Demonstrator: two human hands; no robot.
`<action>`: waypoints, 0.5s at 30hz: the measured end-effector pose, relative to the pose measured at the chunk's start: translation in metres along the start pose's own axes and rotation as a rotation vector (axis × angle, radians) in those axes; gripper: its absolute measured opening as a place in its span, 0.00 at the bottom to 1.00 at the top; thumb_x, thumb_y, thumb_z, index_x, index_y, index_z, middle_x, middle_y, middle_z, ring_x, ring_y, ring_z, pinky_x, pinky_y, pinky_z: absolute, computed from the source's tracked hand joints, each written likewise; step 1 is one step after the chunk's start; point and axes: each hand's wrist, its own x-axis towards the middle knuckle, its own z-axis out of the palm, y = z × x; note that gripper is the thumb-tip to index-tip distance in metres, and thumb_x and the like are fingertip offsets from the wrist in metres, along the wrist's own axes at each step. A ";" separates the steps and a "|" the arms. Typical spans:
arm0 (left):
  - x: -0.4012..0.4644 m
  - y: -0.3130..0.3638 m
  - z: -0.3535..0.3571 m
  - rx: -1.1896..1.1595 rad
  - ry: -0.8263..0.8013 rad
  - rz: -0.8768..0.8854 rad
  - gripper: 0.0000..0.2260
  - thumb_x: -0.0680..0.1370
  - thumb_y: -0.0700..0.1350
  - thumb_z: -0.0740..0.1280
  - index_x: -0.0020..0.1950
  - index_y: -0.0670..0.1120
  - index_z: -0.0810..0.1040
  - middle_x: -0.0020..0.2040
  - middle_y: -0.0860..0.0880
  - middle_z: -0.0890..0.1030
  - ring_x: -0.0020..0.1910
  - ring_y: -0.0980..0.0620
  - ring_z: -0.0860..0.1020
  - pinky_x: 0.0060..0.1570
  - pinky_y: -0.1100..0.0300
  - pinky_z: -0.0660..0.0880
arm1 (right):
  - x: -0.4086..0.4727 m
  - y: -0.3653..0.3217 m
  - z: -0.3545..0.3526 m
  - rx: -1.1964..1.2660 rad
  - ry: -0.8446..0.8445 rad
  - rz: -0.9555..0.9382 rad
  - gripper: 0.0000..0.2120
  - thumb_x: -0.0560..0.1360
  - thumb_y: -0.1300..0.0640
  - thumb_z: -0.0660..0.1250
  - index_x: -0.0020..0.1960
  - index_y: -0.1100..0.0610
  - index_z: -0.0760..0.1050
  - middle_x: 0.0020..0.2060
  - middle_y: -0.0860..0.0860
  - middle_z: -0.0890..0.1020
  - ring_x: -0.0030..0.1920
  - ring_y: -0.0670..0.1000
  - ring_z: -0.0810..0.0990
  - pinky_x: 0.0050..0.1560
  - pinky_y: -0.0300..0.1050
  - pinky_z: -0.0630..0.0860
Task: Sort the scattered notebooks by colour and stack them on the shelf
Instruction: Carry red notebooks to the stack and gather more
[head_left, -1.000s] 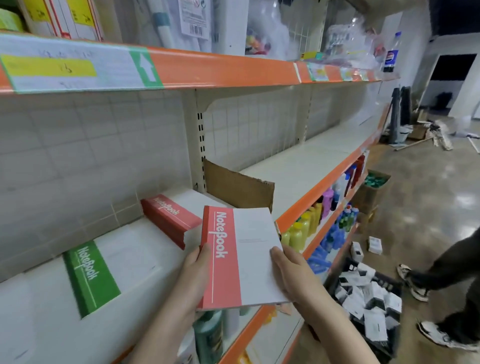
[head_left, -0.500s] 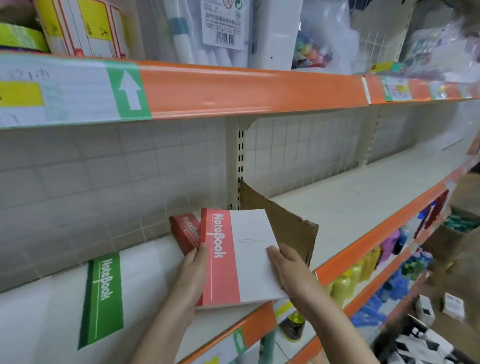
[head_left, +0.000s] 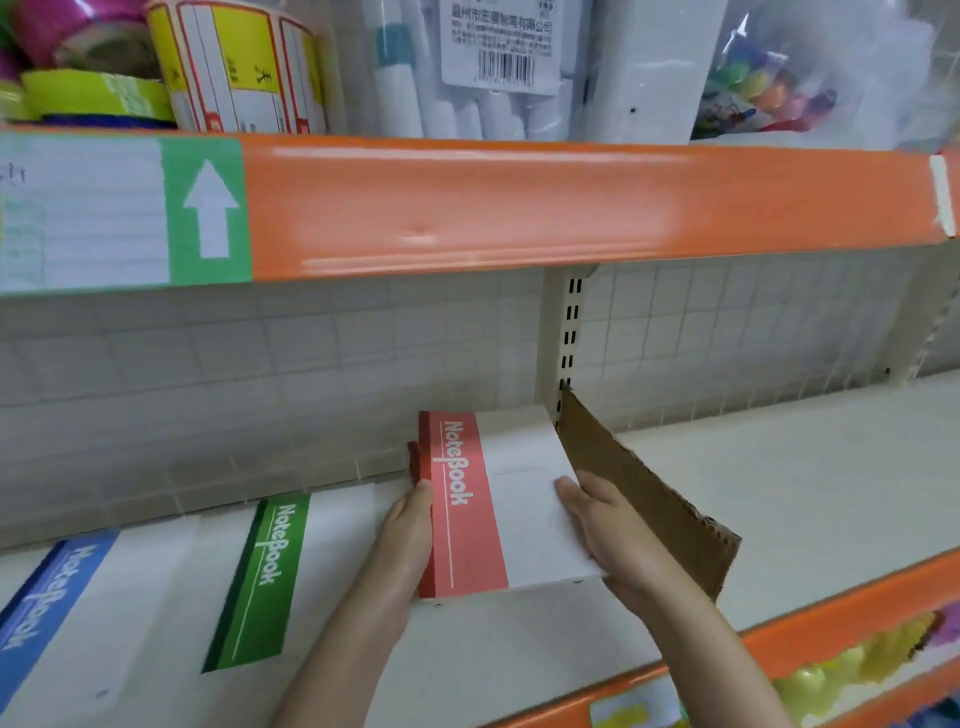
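A red-and-white notebook (head_left: 493, 499) lies over the white shelf (head_left: 779, 467), on top of another red notebook (head_left: 413, 460) whose edge peeks out behind it. My left hand (head_left: 408, 535) grips its red spine side. My right hand (head_left: 602, 525) holds its white right edge, thumb on the cover. To the left a green-striped notebook (head_left: 265, 577) lies flat on the shelf, and a blue-striped notebook (head_left: 47, 597) lies at the far left.
A brown cardboard divider (head_left: 649, 499) stands upright just right of my right hand. An orange shelf rail (head_left: 519, 208) with a green arrow label (head_left: 210, 208) runs overhead, stationery packs above it. Bottles show below the lower orange rail (head_left: 857, 597).
Both hands have carried the red notebook forward onto the shelf, over the red notebook lying there. The view has moved closer to the shelf; the blue notebook has come into sight.
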 end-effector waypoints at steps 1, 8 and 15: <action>0.001 0.003 0.001 0.011 0.024 0.006 0.16 0.83 0.51 0.53 0.44 0.48 0.77 0.38 0.47 0.82 0.38 0.48 0.80 0.36 0.61 0.73 | 0.006 -0.001 -0.001 0.003 -0.019 0.002 0.12 0.83 0.56 0.53 0.55 0.54 0.76 0.49 0.51 0.83 0.50 0.52 0.83 0.49 0.47 0.78; 0.017 0.008 0.006 0.160 0.208 0.103 0.11 0.82 0.44 0.56 0.42 0.44 0.73 0.41 0.41 0.80 0.40 0.43 0.79 0.46 0.52 0.75 | 0.046 0.000 -0.003 -0.064 -0.085 -0.002 0.11 0.82 0.55 0.55 0.53 0.54 0.76 0.49 0.54 0.82 0.50 0.56 0.81 0.51 0.50 0.76; 0.037 -0.001 0.012 0.440 0.296 0.217 0.14 0.83 0.43 0.54 0.44 0.42 0.76 0.39 0.45 0.80 0.36 0.51 0.78 0.32 0.65 0.71 | 0.073 0.009 -0.006 -0.321 0.014 -0.161 0.09 0.80 0.54 0.58 0.47 0.56 0.75 0.36 0.46 0.77 0.38 0.47 0.76 0.32 0.35 0.66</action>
